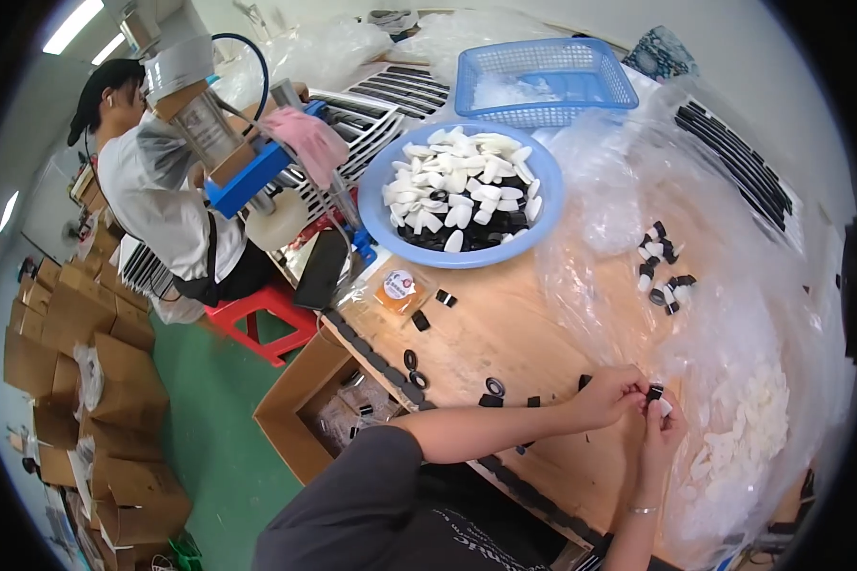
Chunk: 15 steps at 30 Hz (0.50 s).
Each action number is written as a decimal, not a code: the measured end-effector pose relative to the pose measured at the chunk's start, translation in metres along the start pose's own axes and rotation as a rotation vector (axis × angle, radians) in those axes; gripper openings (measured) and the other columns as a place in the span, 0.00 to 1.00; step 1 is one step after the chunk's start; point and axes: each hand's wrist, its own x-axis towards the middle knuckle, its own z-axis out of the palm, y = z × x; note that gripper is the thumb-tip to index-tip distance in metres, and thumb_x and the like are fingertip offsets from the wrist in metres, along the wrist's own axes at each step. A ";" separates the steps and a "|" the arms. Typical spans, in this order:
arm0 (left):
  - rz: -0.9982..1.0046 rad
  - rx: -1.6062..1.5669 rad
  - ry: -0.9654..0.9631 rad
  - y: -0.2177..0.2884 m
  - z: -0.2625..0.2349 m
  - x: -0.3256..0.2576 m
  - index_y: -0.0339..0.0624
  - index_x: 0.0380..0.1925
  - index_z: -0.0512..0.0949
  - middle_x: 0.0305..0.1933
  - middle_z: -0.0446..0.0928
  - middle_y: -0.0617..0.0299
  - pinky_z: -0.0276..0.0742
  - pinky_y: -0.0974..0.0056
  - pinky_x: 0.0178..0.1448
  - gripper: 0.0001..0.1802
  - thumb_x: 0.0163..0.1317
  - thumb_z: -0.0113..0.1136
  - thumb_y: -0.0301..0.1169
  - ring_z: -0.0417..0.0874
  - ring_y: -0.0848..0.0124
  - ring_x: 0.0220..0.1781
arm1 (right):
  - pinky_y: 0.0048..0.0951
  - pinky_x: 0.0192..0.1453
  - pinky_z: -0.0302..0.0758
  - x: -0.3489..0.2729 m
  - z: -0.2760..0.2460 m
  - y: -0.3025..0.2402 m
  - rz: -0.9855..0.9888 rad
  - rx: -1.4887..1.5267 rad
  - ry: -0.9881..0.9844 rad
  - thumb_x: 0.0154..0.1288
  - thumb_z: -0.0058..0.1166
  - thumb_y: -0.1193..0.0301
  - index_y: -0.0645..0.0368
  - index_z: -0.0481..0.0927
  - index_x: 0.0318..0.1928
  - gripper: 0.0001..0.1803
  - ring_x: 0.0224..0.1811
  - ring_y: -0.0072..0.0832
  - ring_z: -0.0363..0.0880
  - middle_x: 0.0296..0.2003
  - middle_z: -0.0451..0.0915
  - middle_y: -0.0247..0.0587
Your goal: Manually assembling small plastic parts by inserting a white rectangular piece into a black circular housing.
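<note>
Brown cardboard boxes (95,314) are stacked on the green floor, well left of the wooden table (486,324). A red stool (267,319) is occupied by a co-worker in a white top (162,186). Beneath the table's near-left edge, an open carton (286,409) is placed. Toward the far edge, a blue basin (376,195) is heaped with white and black pieces (462,190); behind it a blue basket (614,90) is set. Nearer the near-left edge, a black ring (495,386) is left lying. Above the table's right part, a small black-and-white piece (655,392) is pinched by the fingertips of the left hand (605,398) and right hand (665,430) together. Rightmost, loose white pieces (747,428) are spread on clear plastic.
</note>
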 end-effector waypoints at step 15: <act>0.036 -0.207 -0.024 -0.002 0.002 0.000 0.32 0.40 0.72 0.38 0.72 0.59 0.76 0.70 0.45 0.08 0.63 0.50 0.14 0.78 0.75 0.39 | 0.15 0.36 0.72 -0.006 0.007 0.002 -0.137 -0.114 0.093 0.65 0.54 0.78 0.67 0.78 0.43 0.07 0.33 0.17 0.76 0.40 0.79 0.38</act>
